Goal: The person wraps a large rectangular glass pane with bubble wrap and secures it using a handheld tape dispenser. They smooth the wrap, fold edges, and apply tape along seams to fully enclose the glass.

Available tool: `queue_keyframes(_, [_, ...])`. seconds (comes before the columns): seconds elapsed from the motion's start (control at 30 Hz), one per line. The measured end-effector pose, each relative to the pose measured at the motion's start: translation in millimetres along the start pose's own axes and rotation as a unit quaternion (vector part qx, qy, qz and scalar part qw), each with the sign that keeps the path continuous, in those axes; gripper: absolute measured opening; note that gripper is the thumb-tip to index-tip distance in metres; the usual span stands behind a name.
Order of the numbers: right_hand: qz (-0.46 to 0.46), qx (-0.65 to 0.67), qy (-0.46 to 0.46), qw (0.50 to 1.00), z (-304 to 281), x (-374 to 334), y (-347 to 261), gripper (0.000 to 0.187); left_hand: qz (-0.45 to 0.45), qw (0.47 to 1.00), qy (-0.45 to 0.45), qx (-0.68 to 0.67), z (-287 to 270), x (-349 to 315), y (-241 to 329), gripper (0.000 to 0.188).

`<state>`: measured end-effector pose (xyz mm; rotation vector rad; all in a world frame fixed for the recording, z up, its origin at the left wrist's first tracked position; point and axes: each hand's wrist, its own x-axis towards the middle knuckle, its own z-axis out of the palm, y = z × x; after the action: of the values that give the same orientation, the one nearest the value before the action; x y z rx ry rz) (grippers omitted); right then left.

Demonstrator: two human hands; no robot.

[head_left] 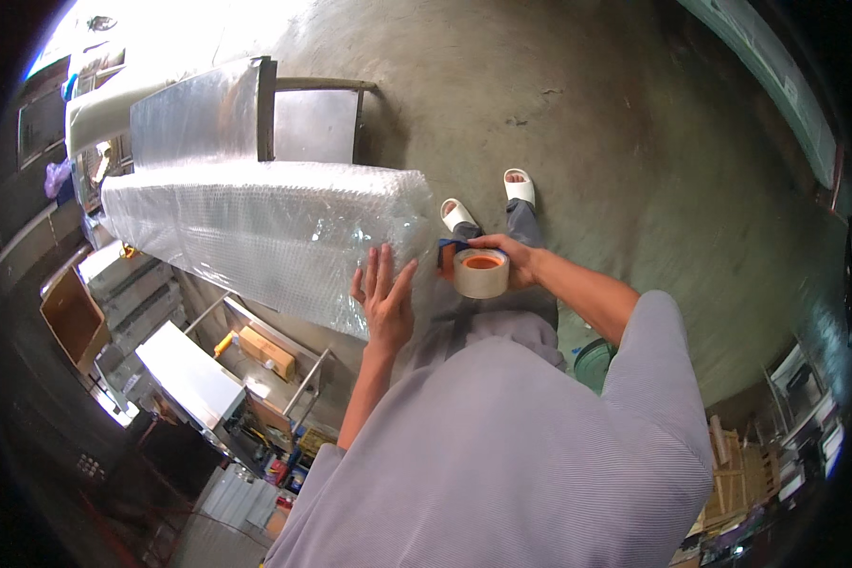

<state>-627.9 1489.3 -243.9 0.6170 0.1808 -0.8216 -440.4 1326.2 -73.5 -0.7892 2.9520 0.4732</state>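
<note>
A long bundle covered in clear bubble wrap [256,213] stretches leftward from in front of me. My left hand [386,301] lies against its near end, fingers spread on the plastic. What is inside the wrap cannot be made out. Close to that end, my right hand [516,257] grips a tape dispenser [450,248] with blue and orange parts. It carries a wide roll of packing tape [481,280] with an orange core. Whether any tape runs from the roll to the wrap is not visible.
Behind the bundle stands a metal-panelled piece [199,118]. At the lower left are a white-topped unit [191,371], a cardboard box [265,350] and an open brown box [73,317]. A green bin [594,364] stands by my right side; wooden pieces [740,473] lie at the lower right.
</note>
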Motion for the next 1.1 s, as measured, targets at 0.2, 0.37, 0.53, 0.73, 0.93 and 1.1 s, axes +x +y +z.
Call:
queue_keyframes(0.2, [-0.027, 0.033, 0.048, 0.998, 37.4, -31.0, 20.5, 0.048, 0.0, 1.0, -0.004, -0.022, -2.8, -0.1, -5.6, 0.04])
queue_keyframes(0.37, [-0.032, -0.013, 0.2, 0.979, 103.3, -62.8, 44.6, 0.051, 0.014, 0.997, 0.002, -0.071, -8.0, 0.1, -9.3, 0.044])
queue_keyframes(0.53, [-0.076, 0.005, 0.218, 0.973, 167.3, -68.1, 67.8, 0.048, 0.024, 0.995, -0.034, -0.093, -11.7, -2.2, -19.1, 0.051])
queue_keyframes(0.73, [-0.179, 0.042, 0.335, 0.924, 222.2, -38.2, 112.8, 0.049, 0.105, 0.96, -0.062, -0.25, -27.4, 6.7, -55.9, 0.055])
queue_keyframes(0.93, [-0.272, 0.102, 0.437, 0.852, 272.7, 1.0, 142.6, 0.047, 0.124, 0.956, 0.065, -0.259, -96.3, -23.8, -207.0, 0.056])
queue_keyframes(1.1, [-0.292, 0.121, 0.512, 0.798, 316.2, 27.5, 141.7, 0.049, -0.129, 0.96, 0.219, -0.118, -119.1, -42.8, -351.5, 0.062])
